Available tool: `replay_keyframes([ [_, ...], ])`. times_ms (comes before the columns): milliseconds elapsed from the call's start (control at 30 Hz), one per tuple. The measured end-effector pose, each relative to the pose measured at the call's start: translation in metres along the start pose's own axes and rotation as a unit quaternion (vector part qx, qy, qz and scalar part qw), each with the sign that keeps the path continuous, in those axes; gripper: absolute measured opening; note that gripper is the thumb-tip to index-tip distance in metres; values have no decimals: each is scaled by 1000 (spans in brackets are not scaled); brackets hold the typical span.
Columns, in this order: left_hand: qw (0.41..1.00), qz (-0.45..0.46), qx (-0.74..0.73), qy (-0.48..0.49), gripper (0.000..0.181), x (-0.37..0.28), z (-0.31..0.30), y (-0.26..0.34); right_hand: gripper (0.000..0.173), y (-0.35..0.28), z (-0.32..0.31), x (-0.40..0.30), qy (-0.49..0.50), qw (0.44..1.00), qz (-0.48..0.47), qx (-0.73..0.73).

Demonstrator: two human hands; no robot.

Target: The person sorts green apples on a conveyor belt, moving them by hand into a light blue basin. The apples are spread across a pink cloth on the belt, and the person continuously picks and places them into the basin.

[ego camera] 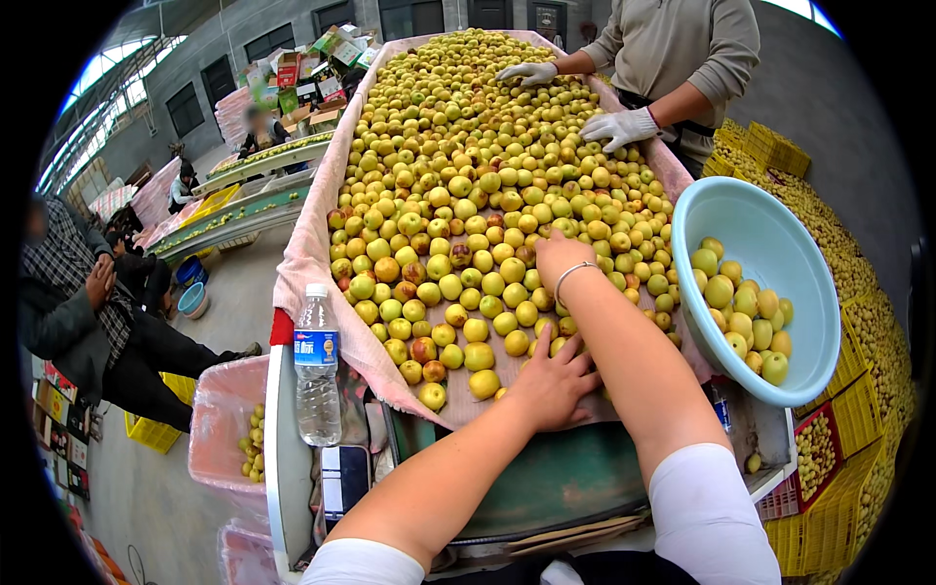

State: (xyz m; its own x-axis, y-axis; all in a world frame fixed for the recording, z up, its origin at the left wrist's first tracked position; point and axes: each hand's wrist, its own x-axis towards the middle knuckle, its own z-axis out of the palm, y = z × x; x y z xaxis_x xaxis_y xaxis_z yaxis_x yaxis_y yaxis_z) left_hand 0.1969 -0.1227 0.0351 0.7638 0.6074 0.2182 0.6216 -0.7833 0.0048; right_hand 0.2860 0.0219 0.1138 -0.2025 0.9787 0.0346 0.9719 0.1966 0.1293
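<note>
A broad layer of yellow-green jujubes [479, 356], many with brown patches, covers a pink cloth [314, 252] on the sorting table before me. My left hand [552, 386] lies palm down near the cloth's front edge, fingers spread over a few fruits. Farther in, my right hand [564, 257], with a bangle on its wrist, reaches down into the jujubes. Its fingertips are partly hidden, so whether it grips a fruit is unclear. To the right, a light blue plastic basin [786, 248] holds several larger, paler jujubes [753, 311] and tilts towards me.
A clear water bottle [316, 380] stands at the left corner by a phone [345, 479]. Across the table, a co-worker's gloved hands [621, 129] touch the fruit. Yellow crates [855, 409] of jujubes line the right side. A lined pink bin [227, 424] and a standing person [95, 292] are left.
</note>
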Motion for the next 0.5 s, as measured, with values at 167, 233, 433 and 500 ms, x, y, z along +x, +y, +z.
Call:
replay_keyframes([
  [167,1000,6,-3,0,70,0,-1,1,39,4,20,6,34,998,44,41],
  [233,1000,3,-4,-7,70,0,-2,2,39,7,29,4,74,994,41,68],
  [433,1000,-5,6,-1,71,-2,0,0,30,-1,-17,-37,299,624,27,722],
  [500,1000,3,3,29,72,-5,3,-2,34,15,-38,-36,365,336,-58,866],
])
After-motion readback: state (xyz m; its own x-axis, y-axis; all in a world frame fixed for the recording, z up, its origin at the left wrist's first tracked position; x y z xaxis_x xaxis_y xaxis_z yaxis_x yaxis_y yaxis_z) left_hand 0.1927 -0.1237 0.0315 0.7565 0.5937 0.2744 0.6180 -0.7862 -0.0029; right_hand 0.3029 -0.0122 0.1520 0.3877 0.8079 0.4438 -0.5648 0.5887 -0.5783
